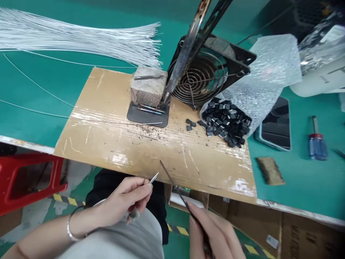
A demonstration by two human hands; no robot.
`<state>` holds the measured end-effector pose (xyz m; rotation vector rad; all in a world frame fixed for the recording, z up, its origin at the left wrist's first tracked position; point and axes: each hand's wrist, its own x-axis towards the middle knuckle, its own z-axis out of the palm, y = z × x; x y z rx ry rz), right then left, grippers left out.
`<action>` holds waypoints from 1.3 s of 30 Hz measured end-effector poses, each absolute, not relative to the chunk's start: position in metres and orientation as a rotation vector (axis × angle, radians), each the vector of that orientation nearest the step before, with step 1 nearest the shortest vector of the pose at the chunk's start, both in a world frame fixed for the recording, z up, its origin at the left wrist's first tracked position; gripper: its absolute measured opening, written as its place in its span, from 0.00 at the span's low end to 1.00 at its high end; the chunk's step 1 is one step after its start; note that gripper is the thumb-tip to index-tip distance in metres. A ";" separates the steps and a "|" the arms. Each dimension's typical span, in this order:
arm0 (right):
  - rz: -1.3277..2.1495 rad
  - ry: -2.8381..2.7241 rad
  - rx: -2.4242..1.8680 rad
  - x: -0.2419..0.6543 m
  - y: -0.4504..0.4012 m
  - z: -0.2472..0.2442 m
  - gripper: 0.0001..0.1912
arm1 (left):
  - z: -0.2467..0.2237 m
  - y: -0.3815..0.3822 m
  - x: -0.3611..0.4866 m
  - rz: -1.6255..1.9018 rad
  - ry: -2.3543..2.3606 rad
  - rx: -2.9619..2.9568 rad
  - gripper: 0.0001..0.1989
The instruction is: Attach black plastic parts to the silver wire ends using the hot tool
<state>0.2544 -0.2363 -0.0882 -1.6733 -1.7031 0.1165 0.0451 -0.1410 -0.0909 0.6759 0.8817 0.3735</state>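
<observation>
My left hand [132,196] is closed on a slim silver pointed metal tip [154,178], its sharp end sticking out past the thumb. In my right hand [212,230] is a thin dark metal rod, like a needle file [175,185], reaching up and left. Its far end lies over the front of the cardboard sheet [102,144], apart from the silver tip. Further back, similar slim metal pieces [149,110] rest on a black pad [132,114], and another metal piece [148,77] lies on a worn block [147,94].
A long metal holder [185,50] leans down beside the block and a fan [194,81]. Small black parts [226,120] spill from a bubble-wrap bag [272,68]. White wires [81,36] lie at back left; a phone [276,124], screwdriver [317,144] and brown pad [270,171] lie right.
</observation>
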 end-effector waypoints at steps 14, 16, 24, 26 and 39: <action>0.004 -2.254 -1.417 0.265 -0.220 -0.098 0.41 | -0.089 -0.146 0.044 0.272 0.909 0.859 0.32; -0.016 -2.195 -1.424 0.262 -0.218 -0.103 0.38 | -0.083 -0.147 0.043 0.254 0.986 1.044 0.31; -0.023 -2.187 -1.513 0.261 -0.221 -0.099 0.37 | -0.075 -0.149 0.047 0.191 1.103 1.235 0.27; 0.025 -2.239 -1.535 0.265 -0.227 -0.093 0.39 | -0.074 -0.147 0.048 0.187 1.095 1.225 0.27; 0.027 -2.198 -1.453 0.262 -0.224 -0.097 0.37 | -0.073 -0.150 0.052 0.226 1.158 1.231 0.26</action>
